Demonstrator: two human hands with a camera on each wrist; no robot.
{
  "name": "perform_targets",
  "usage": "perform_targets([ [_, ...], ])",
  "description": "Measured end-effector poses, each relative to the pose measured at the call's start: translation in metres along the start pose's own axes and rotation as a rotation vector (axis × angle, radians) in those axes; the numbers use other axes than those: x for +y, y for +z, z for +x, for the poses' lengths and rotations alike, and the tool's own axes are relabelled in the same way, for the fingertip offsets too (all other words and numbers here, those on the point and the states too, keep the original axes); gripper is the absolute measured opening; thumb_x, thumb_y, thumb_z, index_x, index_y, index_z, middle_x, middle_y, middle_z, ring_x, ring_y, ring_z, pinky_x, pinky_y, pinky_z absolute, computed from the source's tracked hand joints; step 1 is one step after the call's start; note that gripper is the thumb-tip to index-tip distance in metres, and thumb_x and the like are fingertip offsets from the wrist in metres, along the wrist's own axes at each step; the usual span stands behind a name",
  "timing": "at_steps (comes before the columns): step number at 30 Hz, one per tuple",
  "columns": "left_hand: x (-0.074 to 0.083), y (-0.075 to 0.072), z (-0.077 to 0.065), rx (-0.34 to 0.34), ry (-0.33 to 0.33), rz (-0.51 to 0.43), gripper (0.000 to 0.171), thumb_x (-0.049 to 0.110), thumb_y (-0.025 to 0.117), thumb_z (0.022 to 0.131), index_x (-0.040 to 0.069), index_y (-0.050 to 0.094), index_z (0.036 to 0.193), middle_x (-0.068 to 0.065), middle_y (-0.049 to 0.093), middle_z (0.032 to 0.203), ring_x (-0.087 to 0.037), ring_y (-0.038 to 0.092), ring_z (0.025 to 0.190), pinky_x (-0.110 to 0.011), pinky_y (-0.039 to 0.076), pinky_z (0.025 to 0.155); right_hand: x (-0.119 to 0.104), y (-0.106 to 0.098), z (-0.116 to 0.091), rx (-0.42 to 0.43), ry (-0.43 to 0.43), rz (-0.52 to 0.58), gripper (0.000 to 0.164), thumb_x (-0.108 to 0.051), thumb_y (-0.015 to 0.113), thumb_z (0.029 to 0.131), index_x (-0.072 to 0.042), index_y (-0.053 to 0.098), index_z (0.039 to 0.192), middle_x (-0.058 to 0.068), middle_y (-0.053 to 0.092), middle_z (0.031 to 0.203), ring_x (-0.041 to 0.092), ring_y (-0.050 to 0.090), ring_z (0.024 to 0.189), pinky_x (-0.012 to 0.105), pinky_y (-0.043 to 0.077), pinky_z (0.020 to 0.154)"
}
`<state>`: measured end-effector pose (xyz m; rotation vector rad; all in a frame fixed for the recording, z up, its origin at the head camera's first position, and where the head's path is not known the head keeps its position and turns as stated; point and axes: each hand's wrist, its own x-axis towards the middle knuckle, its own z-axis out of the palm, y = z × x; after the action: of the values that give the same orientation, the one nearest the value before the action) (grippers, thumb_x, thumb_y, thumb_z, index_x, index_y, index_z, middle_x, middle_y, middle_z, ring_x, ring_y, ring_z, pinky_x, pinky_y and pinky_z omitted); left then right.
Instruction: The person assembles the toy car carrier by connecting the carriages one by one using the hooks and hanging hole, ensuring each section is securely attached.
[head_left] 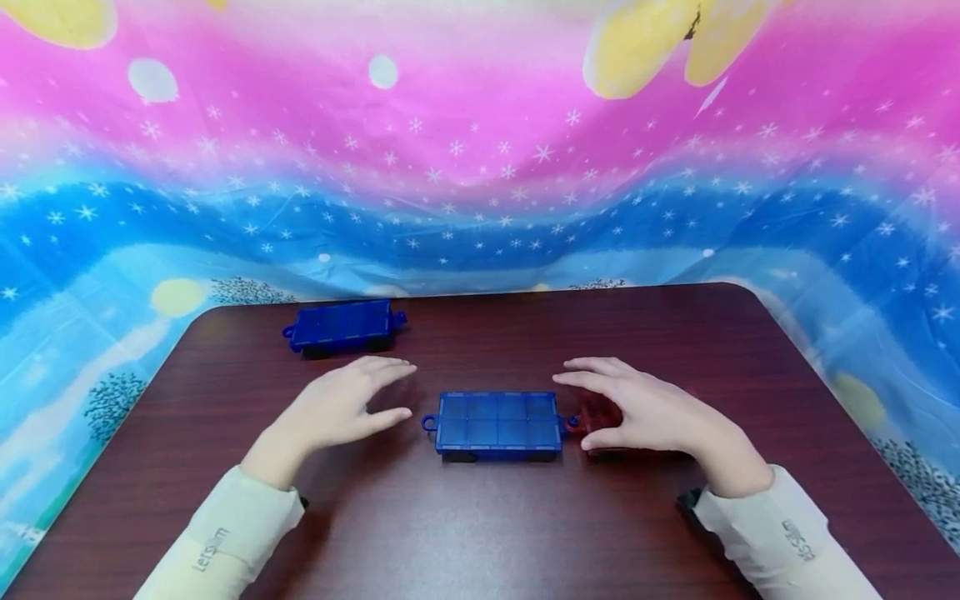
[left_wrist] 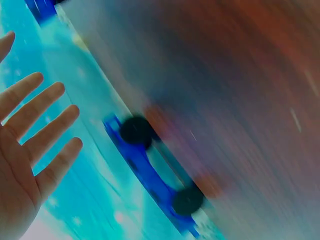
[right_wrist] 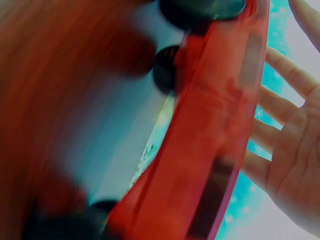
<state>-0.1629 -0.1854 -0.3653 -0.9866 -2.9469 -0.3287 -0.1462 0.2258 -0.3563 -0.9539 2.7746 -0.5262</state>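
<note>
A blue toy train car (head_left: 498, 421) with a flat translucent top stands on the table between the two hands. Its right end meets a red car (head_left: 597, 410), their couplings touching. My left hand (head_left: 337, 406) hovers left of the blue car's ring, fingers extended and holding nothing. Around the red car's left part is my right hand (head_left: 651, 412), thumb in front and fingers behind; its palm hides much of that car. In the right wrist view, the red car (right_wrist: 212, 95) stands before straight, spread fingers (right_wrist: 285, 72). Contact is not clear.
Another blue car (head_left: 343, 325) stands at the far left of the brown table (head_left: 480, 533). A patterned pink and blue cloth (head_left: 480, 167) hangs behind the table's back edge. The left wrist view shows a blue car side-on with dark wheels (left_wrist: 187, 201).
</note>
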Motion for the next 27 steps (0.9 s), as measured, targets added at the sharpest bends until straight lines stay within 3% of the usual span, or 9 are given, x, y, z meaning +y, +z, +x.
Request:
perform_targets([
  [8, -0.049, -0.012, 0.0, 0.022, -0.122, -0.038, 0.067, 0.036, 0.072, 0.09, 0.008, 0.05, 0.146, -0.019, 0.051, 0.148, -0.039, 0.045, 0.138, -0.058, 0.038, 0.111, -0.017, 0.005, 0.022, -0.055, -0.029, 0.052, 0.079, -0.048, 0.078, 0.082, -0.031, 0.043, 0.151, 0.002, 0.037, 0.159, 0.028, 0.034, 0.146, 0.054, 0.044, 0.108],
  [16, -0.093, -0.013, 0.013, 0.012, -0.221, -0.084, 0.07, 0.03, 0.069, 0.093, 0.005, 0.04, 0.152, -0.023, 0.039, 0.154, -0.044, 0.033, 0.143, -0.062, 0.029, 0.114, -0.032, 0.014, 0.042, -0.114, -0.094, 0.088, 0.078, -0.046, 0.076, 0.084, -0.026, 0.042, 0.152, 0.005, 0.04, 0.157, 0.029, 0.035, 0.145, 0.054, 0.044, 0.108],
  [21, -0.111, -0.012, 0.022, -0.016, -0.222, -0.068, 0.074, 0.028, 0.071, 0.092, 0.002, 0.037, 0.152, -0.025, 0.037, 0.155, -0.046, 0.029, 0.145, -0.063, 0.026, 0.116, -0.041, 0.02, 0.051, -0.156, -0.106, 0.098, 0.079, -0.046, 0.076, 0.084, -0.029, 0.04, 0.152, 0.001, 0.04, 0.156, 0.027, 0.035, 0.145, 0.052, 0.044, 0.108],
  [27, -0.121, -0.008, 0.034, -0.035, -0.248, -0.066, 0.079, 0.032, 0.071, 0.091, 0.003, 0.034, 0.154, -0.026, 0.034, 0.156, -0.048, 0.024, 0.146, -0.065, 0.024, 0.116, -0.052, 0.022, 0.058, -0.186, -0.11, 0.09, 0.078, -0.043, 0.077, 0.084, -0.028, 0.041, 0.152, -0.001, 0.04, 0.156, 0.024, 0.035, 0.145, 0.049, 0.044, 0.109],
])
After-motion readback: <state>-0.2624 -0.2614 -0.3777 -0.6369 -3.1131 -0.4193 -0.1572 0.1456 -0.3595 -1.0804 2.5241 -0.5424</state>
